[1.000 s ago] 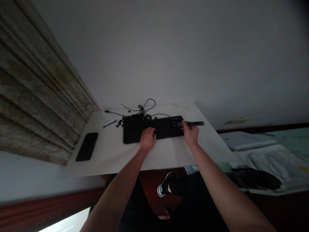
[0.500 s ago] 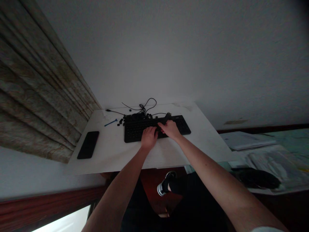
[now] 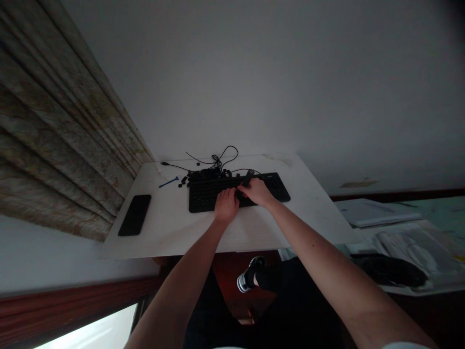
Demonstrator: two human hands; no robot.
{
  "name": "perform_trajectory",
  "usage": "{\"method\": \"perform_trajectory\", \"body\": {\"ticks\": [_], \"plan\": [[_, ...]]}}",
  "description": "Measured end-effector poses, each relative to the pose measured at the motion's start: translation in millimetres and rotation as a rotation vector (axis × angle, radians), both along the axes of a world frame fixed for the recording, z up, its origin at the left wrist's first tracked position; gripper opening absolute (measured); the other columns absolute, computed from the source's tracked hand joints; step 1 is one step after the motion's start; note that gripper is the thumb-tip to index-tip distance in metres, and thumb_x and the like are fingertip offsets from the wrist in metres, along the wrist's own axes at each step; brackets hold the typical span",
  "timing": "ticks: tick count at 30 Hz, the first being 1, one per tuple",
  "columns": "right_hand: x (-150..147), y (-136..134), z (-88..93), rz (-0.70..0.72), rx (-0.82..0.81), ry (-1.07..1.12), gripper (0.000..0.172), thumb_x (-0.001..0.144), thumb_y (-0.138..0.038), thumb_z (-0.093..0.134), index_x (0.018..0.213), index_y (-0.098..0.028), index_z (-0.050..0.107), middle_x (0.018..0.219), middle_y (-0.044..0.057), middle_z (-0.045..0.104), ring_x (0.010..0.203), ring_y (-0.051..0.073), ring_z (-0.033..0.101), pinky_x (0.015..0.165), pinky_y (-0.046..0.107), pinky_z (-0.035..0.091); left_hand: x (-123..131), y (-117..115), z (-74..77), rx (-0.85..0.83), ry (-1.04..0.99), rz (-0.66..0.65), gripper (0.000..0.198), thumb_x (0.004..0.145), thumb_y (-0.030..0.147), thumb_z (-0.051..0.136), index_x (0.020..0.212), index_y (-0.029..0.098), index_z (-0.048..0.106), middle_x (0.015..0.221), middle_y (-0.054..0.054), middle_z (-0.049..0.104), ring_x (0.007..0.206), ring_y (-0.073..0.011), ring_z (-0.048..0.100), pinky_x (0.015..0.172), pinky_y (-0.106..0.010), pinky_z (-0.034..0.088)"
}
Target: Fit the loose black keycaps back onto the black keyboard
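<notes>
A white desk (image 3: 160,232) sits against a pale wall, with a long curtain (image 3: 54,145) hanging down its left side and papers (image 3: 374,213) on a lower surface off to the right. The person's shoe (image 3: 250,274) shows below the desk's near edge. A black keyboard (image 3: 207,199) lies in the middle of the desk, and a black phone (image 3: 134,215) lies face up to its left. A tangled black cable (image 3: 225,156) spills past the keyboard's far edge, and loose keycaps (image 3: 184,180) are heaped there too. A blue stick (image 3: 168,182) lies just beside them. The left hand (image 3: 226,205) rests on the keys, fingers close together; whether it grips anything, I can't tell. The right hand (image 3: 257,192) lies just beside it, fingers clamped on a dark strip (image 3: 247,177) that rests on the keyboard's upper keys.
</notes>
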State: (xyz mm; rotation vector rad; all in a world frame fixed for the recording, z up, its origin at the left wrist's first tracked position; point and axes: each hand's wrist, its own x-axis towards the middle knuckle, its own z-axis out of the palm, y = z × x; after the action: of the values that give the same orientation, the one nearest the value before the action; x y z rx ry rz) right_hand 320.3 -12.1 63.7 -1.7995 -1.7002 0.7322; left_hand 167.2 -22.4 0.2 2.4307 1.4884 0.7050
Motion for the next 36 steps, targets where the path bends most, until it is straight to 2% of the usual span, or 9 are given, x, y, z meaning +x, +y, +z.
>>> {"method": "perform_trajectory", "body": {"ticks": [4,8,16,19,22,26,29,36], "plan": [[13,0,-11.8,0.118,-0.04,0.207,0.011,0.087,-0.025,0.067,0.087,-0.017,0.075,0.074,0.004,0.074,0.066,0.018,0.071,0.066,0.028,0.058,2,1,1.5,0.01,0.054,-0.001,0.016,0.098,0.028,0.052,0.109,0.02,0.061,0.111,-0.011,0.063,0.11,-0.028,0.057,0.098,-0.045,0.044],[21,-3,-19.0,0.214,-0.04,0.319,0.014,0.087,-0.025,0.067,0.095,-0.018,0.075,0.079,0.003,0.075,0.069,0.017,0.071,0.068,0.029,0.059,4,2,1.6,0.037,0.09,-0.019,0.019,0.098,0.032,0.053,0.111,0.02,0.062,0.11,-0.011,0.063,0.11,-0.029,0.055,0.097,-0.046,0.044],[10,-12,-8.3,0.265,0.191,0.003,0.018,0.09,-0.031,0.063,0.09,-0.02,0.078,0.083,0.006,0.076,0.076,0.019,0.071,0.075,0.029,0.054,4,2,0.7,0.024,0.122,-0.032,0.03,0.102,0.036,0.046,0.123,0.02,0.06,0.112,-0.011,0.063,0.111,-0.0278,0.054,0.096,-0.044,0.043],[7,-12,-6.0,0.297,0.188,-0.081,0.021,0.09,-0.037,0.065,0.085,-0.02,0.077,0.079,0.006,0.075,0.072,0.019,0.07,0.072,0.029,0.053,4,2,1.1,0.015,0.117,-0.038,0.033,0.103,0.034,0.044,0.129,0.02,0.058,0.114,-0.011,0.063,0.112,-0.0278,0.054,0.097,-0.044,0.042],[4,-12,-5.1,0.33,0.159,-0.145,0.023,0.089,-0.04,0.068,0.08,-0.021,0.077,0.076,0.006,0.075,0.071,0.02,0.07,0.073,0.03,0.052,4,1,1.8,0.007,0.113,-0.037,0.031,0.102,0.032,0.045,0.127,0.02,0.06,0.115,-0.012,0.063,0.112,-0.0287,0.053,0.097,-0.045,0.042],[3,-11,-4.3,0.354,0.167,-0.185,0.021,0.09,-0.037,0.066,0.078,-0.022,0.076,0.079,0.006,0.076,0.081,0.022,0.071,0.077,0.031,0.053,4,1,3.5,0.009,0.112,-0.039,0.03,0.101,0.03,0.045,0.125,0.02,0.06,0.114,-0.012,0.064,0.111,-0.03,0.054,0.095,-0.046,0.043],[3,-12,-5.6,0.359,0.167,-0.204,0.022,0.092,-0.035,0.064,0.078,-0.022,0.076,0.081,0.007,0.076,0.081,0.023,0.072,0.077,0.031,0.053,4,0,5.4,0.014,0.118,-0.04,0.031,0.102,0.029,0.043,0.127,0.021,0.059,0.115,-0.012,0.064,0.11,-0.03,0.054,0.095,-0.046,0.043],[3,-20,-9.0,0.323,0.206,-0.104,0.02,0.093,-0.034,0.062,0.089,-0.022,0.077,0.085,0.006,0.077,0.08,0.022,0.073,0.078,0.031,0.054,4,0,4.6,0.004,0.129,-0.04,0.029,0.102,0.029,0.044,0.125,0.02,0.059,0.119,-0.011,0.064,0.113,-0.0297,0.054,0.096,-0.046,0.042]]}}
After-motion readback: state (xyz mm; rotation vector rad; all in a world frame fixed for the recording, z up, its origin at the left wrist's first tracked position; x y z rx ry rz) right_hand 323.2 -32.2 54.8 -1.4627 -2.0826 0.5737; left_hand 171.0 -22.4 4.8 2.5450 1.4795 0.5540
